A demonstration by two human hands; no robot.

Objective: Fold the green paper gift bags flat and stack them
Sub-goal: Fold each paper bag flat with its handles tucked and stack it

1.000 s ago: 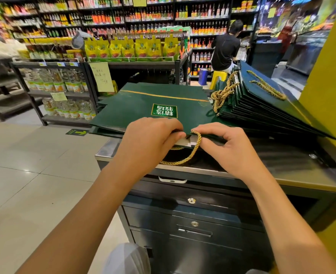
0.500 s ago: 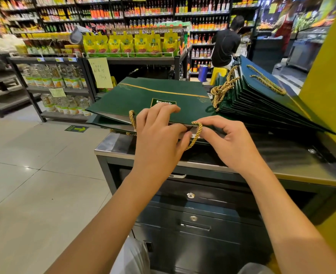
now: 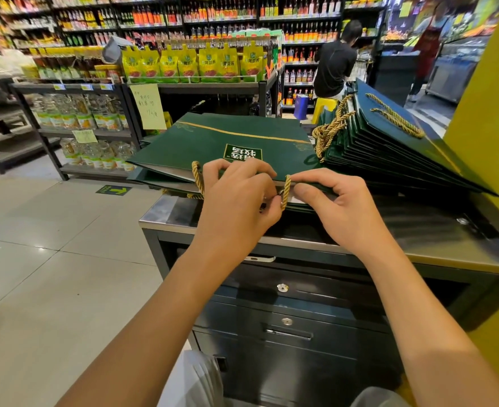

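The left grip (image 3: 236, 201) has climbed onto the green bag (image 3: 213, 142), lifting its cord handle (image 3: 285, 189).

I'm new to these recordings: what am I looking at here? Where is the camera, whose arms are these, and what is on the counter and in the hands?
There is no machine here. A person works with bare hands, and the one picture comes from a wide-angle camera worn on their head, looking forward and down. That is why both forearms enter from the bottom. The setting is a shop. In front stands a dark drawer cabinet with a metal counter top. On it a green gift bag lies flat on top of a few more. To its right, a thicker stack of folded bags lies tilted. The left hand and right hand both pinch the top bag's near edge, close on either side of one end of its gold cord handle. Behind are shelves of goods.
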